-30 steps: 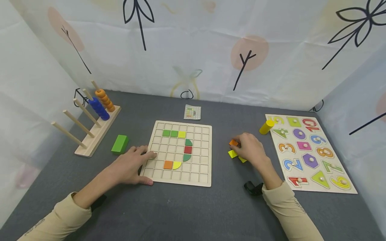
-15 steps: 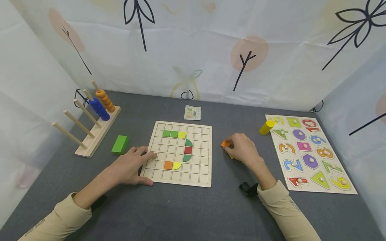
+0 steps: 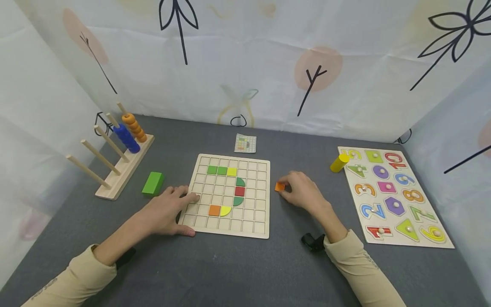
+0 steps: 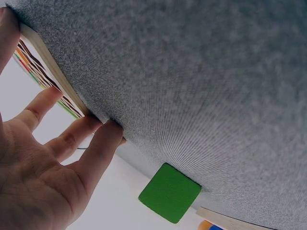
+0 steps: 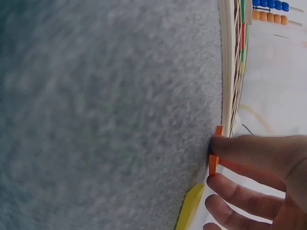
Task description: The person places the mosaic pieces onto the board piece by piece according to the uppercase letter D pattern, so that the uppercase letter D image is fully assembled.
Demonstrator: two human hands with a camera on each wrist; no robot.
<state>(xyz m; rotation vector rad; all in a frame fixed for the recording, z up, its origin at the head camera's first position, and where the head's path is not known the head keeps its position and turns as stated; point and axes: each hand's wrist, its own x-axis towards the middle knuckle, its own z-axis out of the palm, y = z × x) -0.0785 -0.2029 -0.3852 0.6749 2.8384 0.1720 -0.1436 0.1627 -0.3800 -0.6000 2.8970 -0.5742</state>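
On the grey table (image 3: 230,273), my left hand (image 3: 168,211) lies spread against the left edge of the board (image 3: 249,226). Just right of the board, my right hand (image 3: 303,192) pinches an orange tile (image 3: 279,186), perhaps more than one, being partly hidden.

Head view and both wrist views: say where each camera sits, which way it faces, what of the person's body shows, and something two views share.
Head: worn on the head, facing forward and down at the grid board; left hand, right hand and sleeves show.
Left wrist: worn there, facing low across the table to the green block; only the left hand shows.
Right wrist: worn there, facing the orange piece and the grid board's edge; only the right hand shows.
Head and left wrist share the green block.
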